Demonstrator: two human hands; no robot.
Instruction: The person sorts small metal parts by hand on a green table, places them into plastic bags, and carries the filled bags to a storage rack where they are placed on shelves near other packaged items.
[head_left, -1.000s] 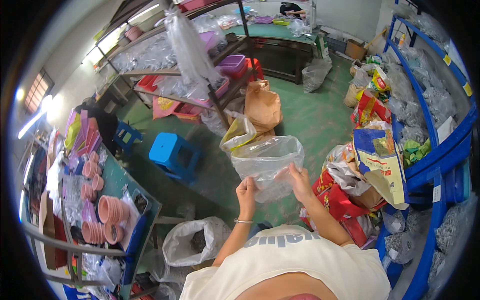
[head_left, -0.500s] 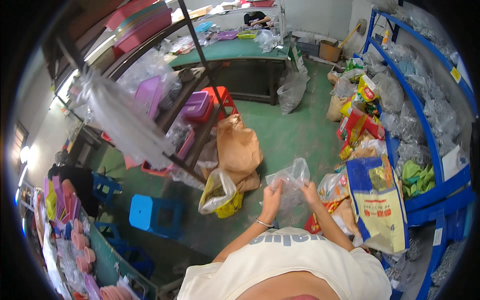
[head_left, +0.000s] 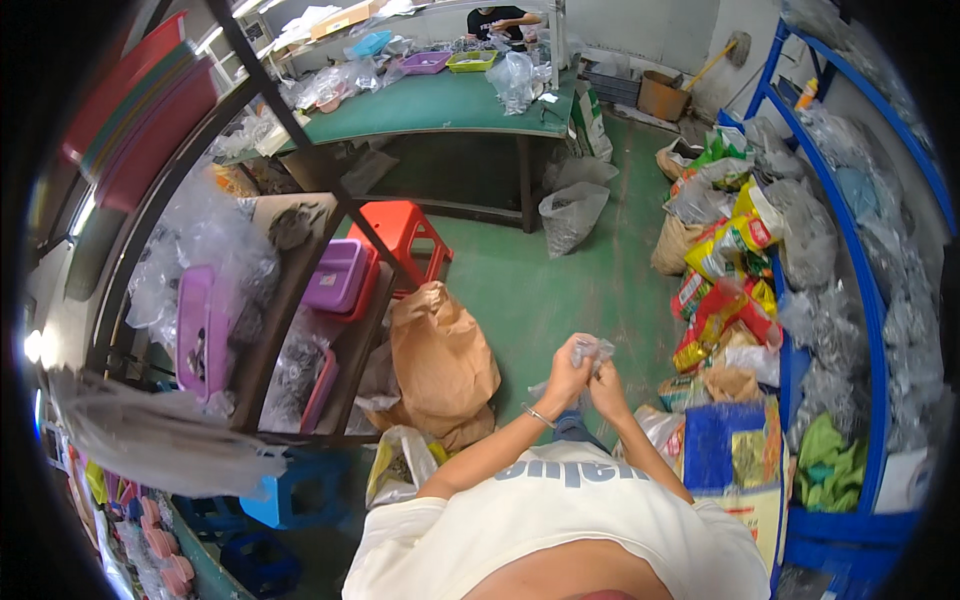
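Observation:
A clear plastic bag (head_left: pixel 594 349) is bunched up between my two hands, in front of my white shirt. My left hand (head_left: pixel 568 368), with a bracelet at the wrist, is closed on its gathered part. Close beside it, my right hand (head_left: pixel 606 388) is closed on the same bag. A little of the film pokes out above the fingers, and another scrap shows left of the left wrist. What the bag holds, if anything, is hidden by my hands.
A large brown paper sack (head_left: pixel 440 350) stands to the left, beside a dark shelf with purple trays (head_left: pixel 335 275). A red stool (head_left: pixel 400 235) is behind it. Filled sacks (head_left: pixel 735 235) line the blue rack (head_left: pixel 868 280) at right. A green-topped table (head_left: pixel 420 108) stands ahead.
My hands have drawn together, and the bag, spread out before, is now crumpled between them. My view has moved forward, bringing the table, shelf and paper sack closer.

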